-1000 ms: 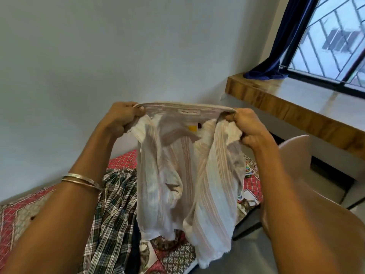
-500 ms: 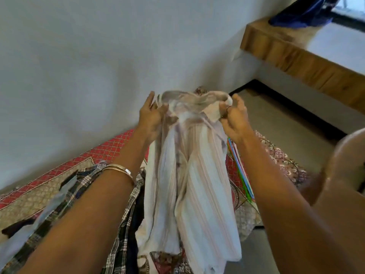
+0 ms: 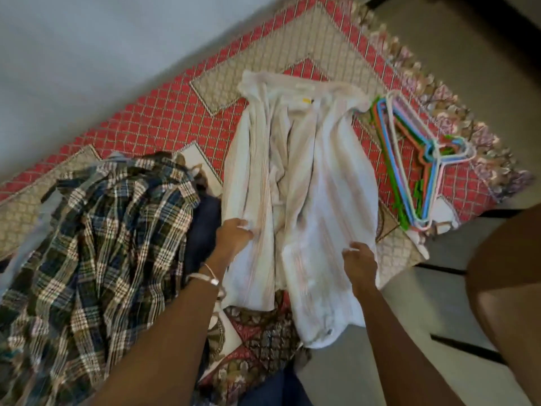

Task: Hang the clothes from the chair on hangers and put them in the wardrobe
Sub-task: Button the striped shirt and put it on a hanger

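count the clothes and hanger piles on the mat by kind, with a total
white striped shirt: 1
plaid shirt: 1
dark blue garment, partly hidden: 1
pile of coloured hangers, single hangers too overlapped to count: 1
total: 4

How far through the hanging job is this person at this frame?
Early. Done: clothes are off the chair onto the rug. In hand: the white shirt lies flat, left hand and right hand on its lower part. Left: the hangers lie unused, the plaid shirt waits; no wardrobe visible.
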Available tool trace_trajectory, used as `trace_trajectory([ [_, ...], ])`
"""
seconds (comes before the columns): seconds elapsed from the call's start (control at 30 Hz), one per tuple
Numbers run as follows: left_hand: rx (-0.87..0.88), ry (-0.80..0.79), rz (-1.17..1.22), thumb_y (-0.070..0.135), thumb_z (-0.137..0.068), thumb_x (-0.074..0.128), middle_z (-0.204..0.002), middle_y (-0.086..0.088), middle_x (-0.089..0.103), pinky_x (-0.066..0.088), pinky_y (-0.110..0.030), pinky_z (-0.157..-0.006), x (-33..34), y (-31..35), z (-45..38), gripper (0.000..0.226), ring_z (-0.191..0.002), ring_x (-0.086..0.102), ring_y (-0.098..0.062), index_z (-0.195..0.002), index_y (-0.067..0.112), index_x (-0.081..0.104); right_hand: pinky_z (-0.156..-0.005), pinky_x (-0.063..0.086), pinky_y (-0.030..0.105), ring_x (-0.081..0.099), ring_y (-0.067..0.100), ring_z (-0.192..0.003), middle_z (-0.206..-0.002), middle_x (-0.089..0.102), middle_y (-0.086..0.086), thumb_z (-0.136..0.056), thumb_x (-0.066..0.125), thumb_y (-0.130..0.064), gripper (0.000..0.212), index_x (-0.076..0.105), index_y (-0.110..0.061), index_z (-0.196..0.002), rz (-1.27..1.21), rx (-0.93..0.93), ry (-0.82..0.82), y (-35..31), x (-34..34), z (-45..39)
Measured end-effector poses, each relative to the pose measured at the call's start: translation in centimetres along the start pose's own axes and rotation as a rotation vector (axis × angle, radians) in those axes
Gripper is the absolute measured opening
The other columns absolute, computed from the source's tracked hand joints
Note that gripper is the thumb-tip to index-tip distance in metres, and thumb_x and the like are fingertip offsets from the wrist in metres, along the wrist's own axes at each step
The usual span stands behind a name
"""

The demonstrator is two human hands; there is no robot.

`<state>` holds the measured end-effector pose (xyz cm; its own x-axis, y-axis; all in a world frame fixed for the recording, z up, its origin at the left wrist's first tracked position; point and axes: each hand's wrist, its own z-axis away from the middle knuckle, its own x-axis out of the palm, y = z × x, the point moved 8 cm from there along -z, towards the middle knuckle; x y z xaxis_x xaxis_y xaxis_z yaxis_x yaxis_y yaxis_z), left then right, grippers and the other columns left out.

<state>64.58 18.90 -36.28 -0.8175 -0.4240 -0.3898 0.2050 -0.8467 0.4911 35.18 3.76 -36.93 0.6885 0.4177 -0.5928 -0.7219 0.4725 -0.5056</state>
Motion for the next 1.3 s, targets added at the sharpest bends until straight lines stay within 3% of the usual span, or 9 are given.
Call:
trace_trajectory([
  [0.3,0.000,0.275,-0.594,0.030,-0.077,0.076,-0.132,-0.019,0.039,0.035,-0.045,-0.103,3.1,-8.9,-1.7,0.072,-0.126,0.037,-0.036,-0.135,0.014,0.038,-0.104,0.035,0.050,0.041,0.043,-0.129,-0.142,0.038,0.025,-0.083,0.072,-0.042,0.083,0.029,-0.005,-0.144,-0.001,0.276,0.186,13.9,0.1,-0.3],
  [0.4,-0.084,0.291,-0.517,0.026,-0.080,0.073,-0.128,-0.019,0.045,0.040,-0.053,-0.099,3.0,-11.1,-1.4,0.064,-0.124,0.042,-0.038,-0.133,0.014,0.039,-0.095,0.047,0.044,0.058,0.032,-0.109,-0.122,0.055,0.015,-0.071,0.067,-0.069,0.085,0.049,-0.008,-0.127,-0.222,0.415,0.138,17.8,0.8,-1.1],
  [0.53,-0.038,0.273,-0.401,0.026,-0.080,0.071,-0.097,-0.016,0.066,0.051,-0.039,-0.087,3.0,-14.3,-1.2,0.033,-0.097,0.061,-0.034,-0.110,0.013,0.065,-0.066,0.055,0.036,0.057,0.022,-0.066,-0.066,0.056,0.005,-0.083,0.074,-0.029,0.032,0.058,-0.009,-0.065,-0.259,0.483,0.118,20.5,0.7,-1.1],
  [0.6,0.019,0.292,-0.381,0.023,-0.079,0.071,-0.093,-0.017,0.066,0.050,-0.037,-0.087,2.9,-14.5,-0.8,0.032,-0.092,0.061,-0.034,-0.106,0.007,0.067,-0.041,0.042,0.019,0.045,0.017,-0.052,-0.060,0.051,0.005,-0.084,0.068,-0.009,0.020,0.059,-0.007,-0.066,-0.245,0.434,0.204,20.4,-0.3,-1.1],
  [0.7,0.090,0.298,-0.304,0.011,-0.082,0.069,-0.087,-0.009,0.060,0.042,-0.027,-0.076,3.3,-13.7,1.1,0.022,-0.081,0.056,-0.024,-0.101,0.000,0.062,-0.056,0.045,0.025,0.054,0.022,-0.062,-0.080,0.066,0.014,-0.085,0.065,-0.014,0.005,0.066,-0.011,-0.082,-0.156,0.276,0.221,19.9,-0.7,-0.9],
  [0.9,-0.035,0.300,0.093,0.013,-0.080,0.074,-0.098,-0.006,0.053,0.043,-0.027,-0.078,3.9,-14.3,2.7,0.035,-0.089,0.052,-0.020,-0.108,0.005,0.055,-0.075,0.049,0.066,0.039,0.042,-0.131,-0.153,0.027,0.011,-0.068,0.068,-0.069,0.108,0.020,-0.019,-0.150,-0.393,0.620,-0.081,23.3,2.1,-0.8],
  [1.0,-0.048,0.300,0.330,0.019,-0.082,0.073,-0.108,-0.004,0.057,0.047,-0.032,-0.089,4.2,-15.5,3.1,0.042,-0.097,0.056,-0.023,-0.117,0.001,0.057,-0.061,0.050,0.055,0.047,0.038,-0.126,-0.144,0.042,0.013,-0.082,0.060,-0.061,0.077,0.042,-0.014,-0.140,-0.807,0.758,-0.247,23.9,4.9,0.6],
  [1.1,0.064,0.394,0.456,0.016,-0.087,0.067,-0.085,0.018,0.053,0.046,-0.014,-0.070,3.6,-15.1,4.4,0.018,-0.076,0.056,-0.003,-0.097,0.007,0.056,-0.061,0.050,0.036,0.063,0.020,-0.094,-0.113,0.063,0.008,-0.088,0.069,-0.023,0.018,0.060,-0.009,-0.095,-0.841,0.676,-0.066,24.3,4.5,1.0],
  [1.3,0.208,0.586,0.443,0.023,-0.084,0.070,-0.064,0.009,0.048,0.042,-0.022,-0.060,1.2,-14.0,6.3,0.022,-0.053,0.043,-0.001,-0.072,0.013,0.055,-0.058,0.044,0.013,0.051,-0.007,-0.060,-0.089,0.057,-0.001,-0.092,0.054,0.002,0.014,0.055,-0.012,-0.093,-0.784,0.458,0.236,24.0,-1.1,1.5],
])
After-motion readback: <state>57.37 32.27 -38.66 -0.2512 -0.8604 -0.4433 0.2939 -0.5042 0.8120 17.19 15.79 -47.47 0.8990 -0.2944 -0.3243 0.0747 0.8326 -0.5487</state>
